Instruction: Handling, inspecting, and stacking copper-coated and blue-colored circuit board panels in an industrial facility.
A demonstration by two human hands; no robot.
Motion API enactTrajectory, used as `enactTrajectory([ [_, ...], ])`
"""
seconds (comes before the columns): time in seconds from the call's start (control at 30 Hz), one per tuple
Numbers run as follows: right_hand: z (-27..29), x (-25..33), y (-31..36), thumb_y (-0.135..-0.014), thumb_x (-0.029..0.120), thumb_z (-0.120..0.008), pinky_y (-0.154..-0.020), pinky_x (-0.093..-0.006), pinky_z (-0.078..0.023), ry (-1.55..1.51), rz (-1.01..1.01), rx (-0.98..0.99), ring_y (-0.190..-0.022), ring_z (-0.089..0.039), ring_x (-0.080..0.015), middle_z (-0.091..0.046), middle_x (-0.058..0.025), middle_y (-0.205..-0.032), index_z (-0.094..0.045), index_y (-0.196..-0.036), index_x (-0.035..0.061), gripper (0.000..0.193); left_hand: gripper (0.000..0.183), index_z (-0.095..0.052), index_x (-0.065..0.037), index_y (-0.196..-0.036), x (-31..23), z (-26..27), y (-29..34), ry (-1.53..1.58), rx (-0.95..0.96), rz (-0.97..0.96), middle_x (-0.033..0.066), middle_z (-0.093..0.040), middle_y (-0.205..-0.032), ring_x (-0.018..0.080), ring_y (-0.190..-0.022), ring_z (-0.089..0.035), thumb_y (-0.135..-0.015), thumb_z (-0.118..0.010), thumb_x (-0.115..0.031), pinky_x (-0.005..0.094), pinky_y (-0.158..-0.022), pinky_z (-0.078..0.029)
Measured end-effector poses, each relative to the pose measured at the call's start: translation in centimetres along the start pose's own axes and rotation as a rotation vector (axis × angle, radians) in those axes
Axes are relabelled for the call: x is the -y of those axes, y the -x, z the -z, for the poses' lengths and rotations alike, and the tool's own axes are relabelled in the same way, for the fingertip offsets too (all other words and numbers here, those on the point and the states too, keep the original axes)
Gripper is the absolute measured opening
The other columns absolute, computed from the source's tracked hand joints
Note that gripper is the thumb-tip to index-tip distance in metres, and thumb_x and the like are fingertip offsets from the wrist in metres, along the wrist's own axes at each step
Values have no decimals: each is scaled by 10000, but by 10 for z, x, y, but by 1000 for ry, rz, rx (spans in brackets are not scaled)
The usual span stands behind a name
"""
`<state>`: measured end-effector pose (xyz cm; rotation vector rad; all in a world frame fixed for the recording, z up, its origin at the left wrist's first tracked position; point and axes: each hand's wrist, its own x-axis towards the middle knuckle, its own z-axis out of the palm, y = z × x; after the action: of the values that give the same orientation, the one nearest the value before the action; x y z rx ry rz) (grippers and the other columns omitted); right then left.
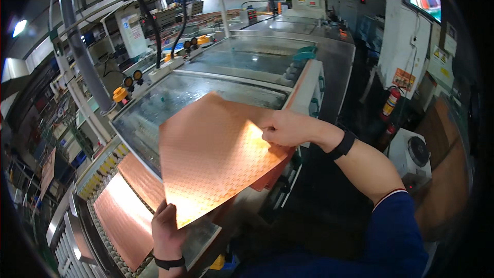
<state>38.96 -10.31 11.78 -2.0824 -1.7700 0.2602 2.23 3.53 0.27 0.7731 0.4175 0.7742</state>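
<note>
Between the two bare hands, above the near end of a long wet-process machine with clear lids [154, 104], a large thin copper-coloured sheet with a fine repeated pattern [206, 149] is held up at a tilt. The left hand [169, 229] grips it at its lowest corner, fingers closed around the edge, so that nearly all of the sheet rises above and to the right of this hold. The right hand [290, 127] is curled tight at the sheet's right side, thumb and forefinger narrowed in a pinch on it; most of the sheet spreads to the left of and below that pinch. Its upper corner points away over the lid, beyond both grips, and a bright glare lies on its lower part and near the right fingers. Under its right side shows a darker reddish copper-coloured piece [272, 176]; whether it is a separate sheet I cannot tell.

To the left of the left hand, two flat copper-coloured panels [121, 219] lie side by side on a bed of small grey rollers [104, 229]. Each wrist wears a black band [343, 145], and a dark blue sleeve [396, 226] covers the right upper arm.
</note>
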Motion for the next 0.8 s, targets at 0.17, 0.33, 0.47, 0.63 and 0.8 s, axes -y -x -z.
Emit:
enactTrajectory([
  [0.17,-10,-88,-4,-874,461,-608,-813,-489,-518,147,111,-424,-917,-673,-405,-703,-218,-953,-702,-940,18,458,328,-583,46,-1135,-15,13,22,-93,-148,-118,92,-638,-1096,247,-1040,-631,-829,-479,-10,418,-956,-506],
  [0.33,-13,-84,6,-878,548,-557,-783,-475,-517,250,-51,-79,-899,-678,-380,-708,-176,-942,-697,-918,44,525,439,-536,4,-1284,-30,56,44,-90,-247,-189,140,-640,-1185,309,-1090,-648,-849,-524,-51,522,-935,-525],
  [0.47,-5,-75,10,-869,480,-579,-784,-468,-521,245,-118,-80,-899,-681,-370,-713,-165,-922,-713,-924,57,447,555,-455,10,-1401,-45,62,67,-63,-195,-187,164,-601,-1288,333,-1128,-635,-861,-545,-84,541,-942,-526],
  [0.63,4,-66,2,-844,570,-613,-810,-459,-533,257,-261,-83,-935,-687,-375,-716,-201,-934,-723,-944,1,588,544,-445,50,-1402,-46,86,84,-96,-160,-246,189,-594,-1330,331,-1199,-609,-906,-583,-126,484,-1038,-492],
  [0.8,-16,-74,-18,-806,666,-643,-801,-447,-536,266,-310,-131,-935,-692,-386,-708,-252,-917,-713,-894,-77,751,604,-384,41,-1457,-45,90,88,-78,-201,-280,194,-565,-1365,345,-1205,-602,-911,-582,-125,501,-1015,-508],
])
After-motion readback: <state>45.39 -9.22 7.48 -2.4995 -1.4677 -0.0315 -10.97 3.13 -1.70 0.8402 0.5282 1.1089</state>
